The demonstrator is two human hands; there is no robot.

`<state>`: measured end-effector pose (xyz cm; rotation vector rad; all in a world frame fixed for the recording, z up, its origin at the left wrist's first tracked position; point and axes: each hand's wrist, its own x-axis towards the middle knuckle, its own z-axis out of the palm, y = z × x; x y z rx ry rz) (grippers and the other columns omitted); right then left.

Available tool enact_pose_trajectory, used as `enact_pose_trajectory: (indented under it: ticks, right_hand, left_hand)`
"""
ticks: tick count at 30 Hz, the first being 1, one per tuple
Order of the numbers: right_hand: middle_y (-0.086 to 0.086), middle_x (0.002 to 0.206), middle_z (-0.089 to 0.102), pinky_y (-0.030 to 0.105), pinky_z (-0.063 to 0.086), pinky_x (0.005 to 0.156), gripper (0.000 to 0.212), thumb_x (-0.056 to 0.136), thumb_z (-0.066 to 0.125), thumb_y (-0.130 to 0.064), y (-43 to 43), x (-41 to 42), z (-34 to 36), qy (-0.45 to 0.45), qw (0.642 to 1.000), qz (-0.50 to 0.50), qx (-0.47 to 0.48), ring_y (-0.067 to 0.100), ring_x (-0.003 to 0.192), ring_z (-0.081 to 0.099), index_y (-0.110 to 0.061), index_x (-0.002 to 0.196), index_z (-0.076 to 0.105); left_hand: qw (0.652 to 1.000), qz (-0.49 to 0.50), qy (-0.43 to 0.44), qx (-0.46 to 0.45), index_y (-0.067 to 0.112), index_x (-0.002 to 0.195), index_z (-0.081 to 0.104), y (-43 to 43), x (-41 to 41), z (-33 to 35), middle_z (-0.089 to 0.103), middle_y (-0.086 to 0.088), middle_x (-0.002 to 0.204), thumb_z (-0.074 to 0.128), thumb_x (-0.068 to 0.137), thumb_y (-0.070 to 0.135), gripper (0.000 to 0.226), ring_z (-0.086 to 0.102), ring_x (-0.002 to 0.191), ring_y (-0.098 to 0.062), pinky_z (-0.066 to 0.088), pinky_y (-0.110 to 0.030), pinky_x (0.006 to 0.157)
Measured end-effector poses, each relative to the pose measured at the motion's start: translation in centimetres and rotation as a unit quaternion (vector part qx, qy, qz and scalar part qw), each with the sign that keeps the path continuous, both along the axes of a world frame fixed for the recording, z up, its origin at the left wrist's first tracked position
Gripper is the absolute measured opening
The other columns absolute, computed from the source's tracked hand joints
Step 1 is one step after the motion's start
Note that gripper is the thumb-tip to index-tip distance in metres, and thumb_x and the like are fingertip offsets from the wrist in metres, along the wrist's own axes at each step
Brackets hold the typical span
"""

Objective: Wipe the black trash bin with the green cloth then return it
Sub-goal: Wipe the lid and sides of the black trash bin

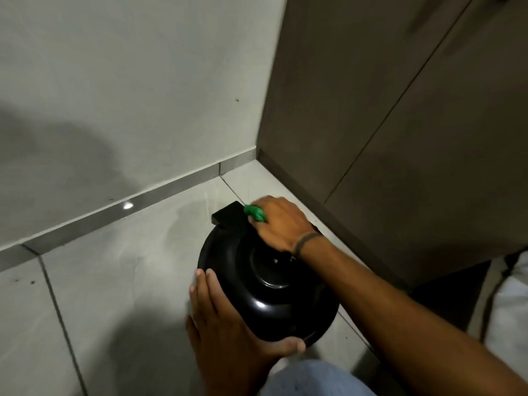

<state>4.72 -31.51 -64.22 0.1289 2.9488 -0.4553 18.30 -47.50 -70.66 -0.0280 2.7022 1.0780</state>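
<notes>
Head: green cloth (255,213) under right grip (281,224)

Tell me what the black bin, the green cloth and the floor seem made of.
Black bin: glossy plastic or painted metal, can't tell which; sharp highlights on its lid. Green cloth: soft fabric, crumpled. Floor: pale tiles, probably ceramic, with grout lines.
</notes>
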Motion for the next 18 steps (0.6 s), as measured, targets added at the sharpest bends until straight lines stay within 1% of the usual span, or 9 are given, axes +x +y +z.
enact_pose_trajectory:
  ticks: [2, 4, 6, 8, 11, 13, 15, 16, 18]
  right_hand:
    - [0.006, 0.125, 0.071, 0.040, 0.052, 0.091, 0.033, 0.095, 0.054, -0.041, -0.7, -1.7, 0.2, -0.016, 1.000, 0.021, 0.012, 0.033, 0.112, 0.066, -0.022, 0.115, 0.073]
    - [0.008, 0.120, 0.073, 0.038, 0.051, 0.084, 0.033, 0.095, 0.053, -0.041, 0.2, -1.7, 0.4, -0.013, 0.999, 0.014, 0.034, 0.035, 0.107, 0.068, -0.020, 0.112, 0.072]
    - [0.014, 0.117, 0.074, 0.039, 0.054, 0.085, 0.033, 0.095, 0.054, -0.038, 2.3, 0.1, 0.5, -0.008, 0.997, -0.049, 0.050, 0.039, 0.107, 0.068, -0.015, 0.111, 0.071]
    - [0.019, 0.114, 0.074, 0.043, 0.056, 0.088, 0.032, 0.097, 0.055, -0.036, 4.4, 3.5, -0.1, 0.017, 0.988, -0.151, 0.027, 0.041, 0.106, 0.069, -0.010, 0.106, 0.071]
    - [0.013, 0.109, 0.073, 0.042, 0.056, 0.085, 0.027, 0.098, 0.054, -0.037, 4.7, 9.3, -1.8, 0.058, 0.965, -0.257, -0.018, 0.037, 0.100, 0.069, -0.015, 0.105, 0.069]
    - [0.010, 0.114, 0.071, 0.042, 0.056, 0.087, 0.026, 0.098, 0.054, -0.036, 4.3, 10.9, -2.6, 0.082, 0.953, -0.286, -0.048, 0.034, 0.101, 0.068, -0.018, 0.111, 0.069]
    - [0.012, 0.121, 0.070, 0.043, 0.054, 0.095, 0.030, 0.099, 0.056, -0.035, 3.8, 9.1, -2.3, 0.101, 0.954, -0.276, -0.055, 0.035, 0.109, 0.067, -0.016, 0.119, 0.069]
    - [0.013, 0.123, 0.071, 0.043, 0.052, 0.099, 0.032, 0.099, 0.058, -0.035, 3.1, 8.0, -2.3, 0.106, 0.962, -0.247, -0.050, 0.036, 0.113, 0.066, -0.014, 0.121, 0.069]
    - [0.012, 0.128, 0.071, 0.043, 0.046, 0.108, 0.038, 0.098, 0.060, -0.036, 0.5, 5.1, -2.1, 0.121, 0.985, -0.118, -0.008, 0.035, 0.121, 0.063, -0.012, 0.126, 0.068]
  left_hand:
    - [1.000, 0.002, -0.019, 0.001, 0.022, 0.167, -0.006, 0.1, 0.0, 0.3, 0.009, -0.007, 0.176, 0.059, 0.003, 0.107, 0.196, 0.014, 0.164, -0.036, 0.032, -0.067, 0.123]
    - [0.999, 0.006, -0.034, 0.002, 0.027, 0.167, -0.012, 0.3, -0.1, 0.5, 0.004, -0.002, 0.177, 0.064, 0.000, 0.104, 0.198, 0.009, 0.165, -0.035, 0.028, -0.069, 0.124]
    - [0.999, 0.006, -0.042, 0.002, 0.030, 0.167, -0.013, 0.5, 0.1, 0.5, 0.002, 0.001, 0.178, 0.063, -0.002, 0.104, 0.199, 0.007, 0.166, -0.033, 0.026, -0.070, 0.125]
    - [0.999, 0.011, -0.035, 0.008, 0.030, 0.167, -0.011, 0.4, 0.3, 0.4, 0.003, 0.002, 0.178, 0.062, -0.002, 0.104, 0.199, 0.008, 0.166, -0.033, 0.027, -0.070, 0.125]
    - [1.000, 0.006, -0.016, 0.002, 0.026, 0.169, -0.006, 0.3, 0.3, 0.5, 0.006, -0.001, 0.179, 0.065, 0.001, 0.102, 0.197, 0.012, 0.165, -0.034, 0.032, -0.070, 0.123]
    - [1.000, -0.004, -0.016, -0.002, 0.025, 0.169, -0.004, 0.2, 0.2, 0.7, 0.007, -0.002, 0.179, 0.064, 0.003, 0.104, 0.195, 0.012, 0.165, -0.034, 0.033, -0.068, 0.123]
    - [1.000, 0.003, -0.006, -0.006, 0.024, 0.168, -0.005, -0.1, 0.3, 0.6, 0.005, -0.003, 0.179, 0.059, 0.005, 0.108, 0.194, 0.011, 0.165, -0.033, 0.031, -0.065, 0.125]
    - [1.000, -0.004, -0.002, -0.016, 0.023, 0.168, -0.005, -0.2, 0.6, 0.7, 0.005, -0.005, 0.179, 0.059, 0.006, 0.109, 0.193, 0.011, 0.165, -0.033, 0.030, -0.064, 0.126]
    - [1.000, -0.001, 0.013, -0.024, 0.022, 0.167, -0.003, -0.3, 0.5, 0.7, 0.007, -0.007, 0.179, 0.063, 0.010, 0.107, 0.191, 0.011, 0.165, -0.034, 0.029, -0.063, 0.125]
